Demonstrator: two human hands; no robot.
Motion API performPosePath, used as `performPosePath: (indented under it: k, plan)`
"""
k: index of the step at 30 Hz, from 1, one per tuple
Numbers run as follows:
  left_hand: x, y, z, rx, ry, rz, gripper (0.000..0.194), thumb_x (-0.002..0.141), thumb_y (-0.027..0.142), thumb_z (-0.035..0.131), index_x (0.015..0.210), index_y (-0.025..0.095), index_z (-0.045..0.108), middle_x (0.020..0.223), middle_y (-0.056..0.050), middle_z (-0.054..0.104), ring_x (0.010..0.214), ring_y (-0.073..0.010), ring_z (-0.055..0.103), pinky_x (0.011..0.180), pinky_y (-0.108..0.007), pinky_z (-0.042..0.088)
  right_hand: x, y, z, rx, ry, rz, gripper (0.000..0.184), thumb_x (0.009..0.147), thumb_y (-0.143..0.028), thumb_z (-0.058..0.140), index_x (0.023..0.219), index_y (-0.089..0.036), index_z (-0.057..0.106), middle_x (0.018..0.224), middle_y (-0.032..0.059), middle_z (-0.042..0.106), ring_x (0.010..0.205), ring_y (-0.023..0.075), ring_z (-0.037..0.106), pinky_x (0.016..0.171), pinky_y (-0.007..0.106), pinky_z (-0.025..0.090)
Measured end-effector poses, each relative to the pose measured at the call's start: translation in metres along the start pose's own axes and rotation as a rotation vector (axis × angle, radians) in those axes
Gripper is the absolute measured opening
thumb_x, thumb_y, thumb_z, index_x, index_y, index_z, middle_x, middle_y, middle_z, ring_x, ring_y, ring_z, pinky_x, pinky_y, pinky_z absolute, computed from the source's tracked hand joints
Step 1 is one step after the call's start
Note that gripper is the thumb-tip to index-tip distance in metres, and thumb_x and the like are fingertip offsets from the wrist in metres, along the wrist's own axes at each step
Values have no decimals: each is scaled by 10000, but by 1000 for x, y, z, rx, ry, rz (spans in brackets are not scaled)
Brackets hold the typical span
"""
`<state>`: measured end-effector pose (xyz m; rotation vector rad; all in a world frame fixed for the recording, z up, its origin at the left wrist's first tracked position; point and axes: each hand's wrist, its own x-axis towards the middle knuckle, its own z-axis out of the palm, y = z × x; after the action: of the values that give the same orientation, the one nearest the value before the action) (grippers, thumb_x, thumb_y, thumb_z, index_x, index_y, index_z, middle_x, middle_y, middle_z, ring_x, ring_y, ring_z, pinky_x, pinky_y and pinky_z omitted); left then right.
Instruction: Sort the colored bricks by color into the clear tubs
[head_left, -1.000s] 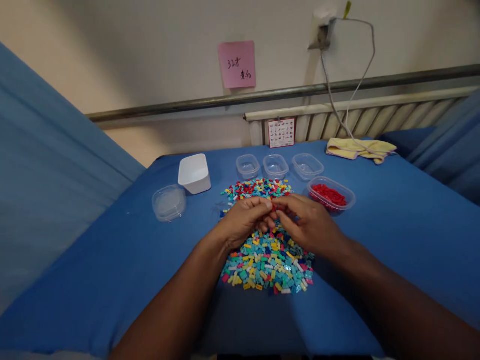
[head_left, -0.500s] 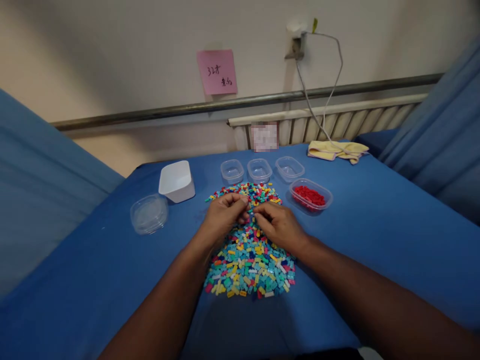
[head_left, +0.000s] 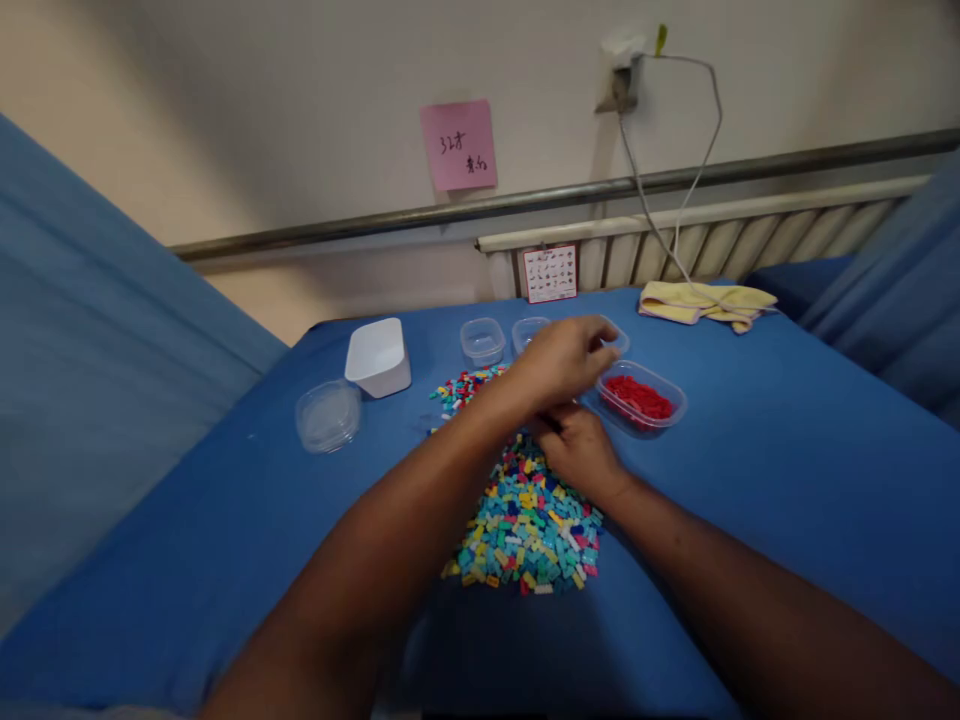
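Toy bricks (head_left: 525,530) sit in a mixed pile on the blue cloth (head_left: 225,560), beneath both arms. Change: left hand (head_left: 566,358) has swung across the right one, off the pile, to just beside the clear tub (head_left: 681,403) of red bricks (head_left: 637,397). Fingers curled; can't tell if it's gripping anything. Right hand (head_left: 583,455) remains low at the pile, fingertips hidden, grip unclear. Net: only the right is at the pile now.
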<state>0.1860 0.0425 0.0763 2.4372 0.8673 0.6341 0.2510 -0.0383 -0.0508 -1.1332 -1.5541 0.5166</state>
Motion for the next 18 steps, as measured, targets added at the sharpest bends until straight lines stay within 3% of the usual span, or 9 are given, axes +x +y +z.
performPosePath:
  k: [3, 5, 7, 10, 14, 18]
  plan:
    - [-16, -33, -35, 47, 68, -138, 188, 960, 247, 639, 999, 144, 790, 913, -50, 790, 802, -166, 681, 760, -273, 520, 1, 2, 1, 117, 51, 112, 243, 1005, -381, 611, 1062, -223, 788, 964, 59, 823, 861, 241, 747, 829, 362, 593]
    - [-38, -59, -53, 143, 28, -262, 188, 935, 267, 648, 917, 146, 790, 786, -26, 750, 715, -163, 646, 701, -268, 489, 1, 4, 2, 131, 66, 162, 258, 985, -392, 622, 1075, -217, 788, 914, 51, 806, 804, 225, 723, 767, 342, 579]
    - [-63, -81, -58, 225, -30, -340, 196, 918, 258, 638, 929, 162, 808, 800, -31, 767, 725, -183, 666, 701, -279, 491, 2, 5, 4, 131, 60, 183, 267, 971, -391, 625, 1082, -214, 792, 884, 46, 791, 772, 217, 703, 730, 332, 560]
    - [-93, -103, -46, 361, -106, -323, 255, 931, 244, 610, 1027, 211, 844, 1011, -55, 826, 887, -222, 728, 825, -304, 533, 1, 6, 4, 141, 52, 209, 279, 960, -392, 630, 1088, -208, 797, 846, 37, 772, 744, 208, 680, 702, 324, 538]
    - [-111, -106, -34, 498, -115, -332, 296, 969, 258, 581, 1109, 239, 841, 1177, -79, 815, 1049, -247, 731, 930, -317, 540, 0, 5, 3, 150, 42, 227, 283, 953, -396, 634, 1078, -204, 801, 821, 30, 756, 724, 200, 663, 685, 322, 522]
    - [-121, -90, -43, 570, -185, -438, 248, 939, 230, 586, 963, 229, 833, 1026, -81, 813, 862, -232, 712, 780, -308, 517, -1, 5, 3, 143, 36, 231, 275, 948, -397, 643, 1064, -205, 802, 813, 25, 753, 708, 197, 656, 683, 324, 516]
